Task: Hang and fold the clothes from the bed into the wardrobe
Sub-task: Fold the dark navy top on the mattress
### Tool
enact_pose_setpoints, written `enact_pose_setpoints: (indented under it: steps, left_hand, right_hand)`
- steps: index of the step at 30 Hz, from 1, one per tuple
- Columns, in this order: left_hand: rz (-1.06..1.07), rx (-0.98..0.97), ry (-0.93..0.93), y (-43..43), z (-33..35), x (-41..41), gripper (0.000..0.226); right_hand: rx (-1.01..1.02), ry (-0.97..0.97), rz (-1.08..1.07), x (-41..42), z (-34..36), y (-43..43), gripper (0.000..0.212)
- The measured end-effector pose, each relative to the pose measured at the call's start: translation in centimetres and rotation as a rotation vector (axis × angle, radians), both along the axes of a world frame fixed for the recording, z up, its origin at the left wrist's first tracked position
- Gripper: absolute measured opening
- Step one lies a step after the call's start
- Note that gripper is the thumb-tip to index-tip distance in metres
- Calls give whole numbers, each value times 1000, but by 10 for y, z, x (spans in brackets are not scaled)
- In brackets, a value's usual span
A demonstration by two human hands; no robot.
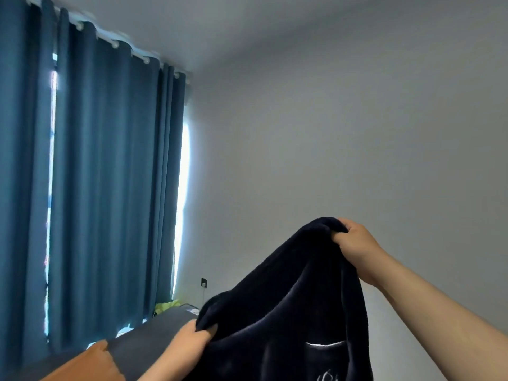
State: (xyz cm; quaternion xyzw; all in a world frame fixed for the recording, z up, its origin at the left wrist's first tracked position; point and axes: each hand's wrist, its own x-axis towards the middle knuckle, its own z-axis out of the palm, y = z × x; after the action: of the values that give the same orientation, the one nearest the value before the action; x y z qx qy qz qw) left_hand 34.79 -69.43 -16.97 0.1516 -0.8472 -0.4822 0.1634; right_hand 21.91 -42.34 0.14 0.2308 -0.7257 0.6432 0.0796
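a person's view across a bedroom, tilted up toward a plain grey wall [330, 147]. a dark navy garment [288, 312], thick and plush like fleece, with thin white piping and a small white embroidered mark at the bottom edge of the view, was held up in the air in front of the person, lifted off the bed [154, 334] and to the right of it in the view. the right hand [354, 243] was raised high and clenched round a bunched top edge of the cloth. the left hand [192, 339], lower and nearer the bed, pinched another edge between thumb and fingers. the fabric sagged in deep folds between the two grips, so it looked soft, limp and fairly weighty for clothing, and not slippery. it would likely handle best taken by the shoulders or collar and spread wide, so that it falls flat for a hanger. an orange cushion [90, 361] lay on the grey bed, something yellow-green [165, 306] sat at its far end, and closed blue curtains [104, 174] covered the window at left. the wardrobe was not in view.
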Motion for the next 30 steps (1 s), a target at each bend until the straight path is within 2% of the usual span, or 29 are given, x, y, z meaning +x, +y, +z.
enact_pose_setpoints:
  steps: [1,2,3,5,6,7,8,10,11,14,16,18,23,26,30]
  left_hand:
    - [18,-123,63,-7,17,6,16]
    - [66,-200,71,-16,30,9,24]
    - [78,-274,76,-24,43,13,40]
    - [59,-613,-30,-35,65,26,76]
    - [60,-761,-78,-40,73,30,81]
    - [66,-880,-73,-43,79,30,72]
    - [71,-959,-38,-46,86,29,55]
    - [119,-904,118,-51,101,28,22]
    - [149,-816,198,-54,106,27,18]
    - [224,-525,425,-64,123,19,21]
    - [192,-345,475,-62,135,19,18]
    - [188,-181,521,-58,143,20,18]
    - [225,-168,523,-57,140,20,16]
    - [196,-230,439,-54,126,19,16]
    - [157,-271,273,-59,100,8,10]
  right_hand:
    - [72,47,-95,-5,-4,11,21]
    - [135,82,-178,-10,-8,23,17]
    - [194,104,-248,-13,-10,34,13]
    - [315,123,-351,-18,-12,53,18]
    - [369,125,-389,-18,-13,61,20]
    - [415,124,-416,-18,-13,66,22]
    - [463,123,-432,-17,-14,69,25]
    - [544,115,-414,-12,-11,71,29]
    - [563,106,-382,-10,-9,72,28]
    - [517,76,-231,-6,-5,74,20]
    - [423,22,-138,-3,-7,76,16]
    - [324,-38,-70,0,-12,75,20]
    - [275,-144,-25,14,-31,69,21]
    - [332,-199,-8,19,-49,72,31]
    - [338,-212,-13,21,-72,83,21]
